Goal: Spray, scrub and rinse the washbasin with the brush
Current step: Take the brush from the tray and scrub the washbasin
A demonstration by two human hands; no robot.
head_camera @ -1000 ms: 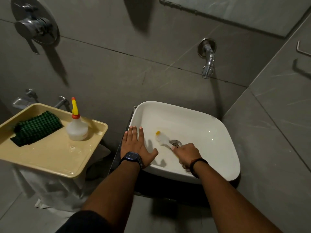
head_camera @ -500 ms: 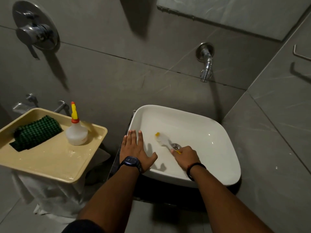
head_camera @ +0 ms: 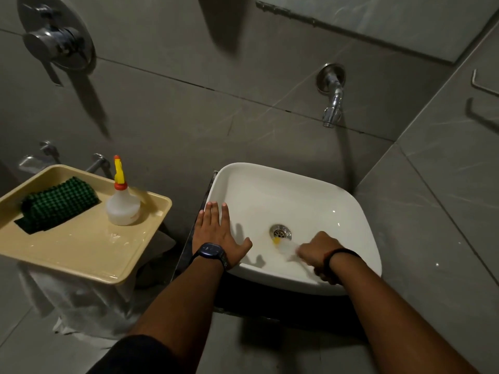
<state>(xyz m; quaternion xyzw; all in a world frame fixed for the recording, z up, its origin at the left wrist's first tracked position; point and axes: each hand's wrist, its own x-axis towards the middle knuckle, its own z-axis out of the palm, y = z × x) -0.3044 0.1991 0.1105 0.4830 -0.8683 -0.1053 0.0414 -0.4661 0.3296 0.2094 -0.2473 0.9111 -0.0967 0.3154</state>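
Observation:
The white washbasin (head_camera: 310, 193) is mounted in the corner with a metal drain (head_camera: 280, 231) at its bottom. My right hand (head_camera: 317, 252) is closed around a pale brush (head_camera: 283, 245) with a yellow tip; its head lies blurred just below the drain, on the basin's near slope. My left hand (head_camera: 216, 236), with a dark watch on the wrist, rests flat with fingers spread on the basin's left rim. A clear spray bottle (head_camera: 122, 203) with a yellow and orange nozzle stands on the beige tray (head_camera: 81, 247) to the left.
A chrome tap (head_camera: 332, 103) juts from the grey tiled wall above the basin; no water runs from it. A green checked cloth (head_camera: 58, 205) lies on the tray. A shower mixer (head_camera: 56, 40) sits high on the left wall. The right wall stands close beside the basin.
My right hand has drawn the brush from the basin's left inner side across the drain to the near right. My left hand stays on the rim. The view has tilted slightly.

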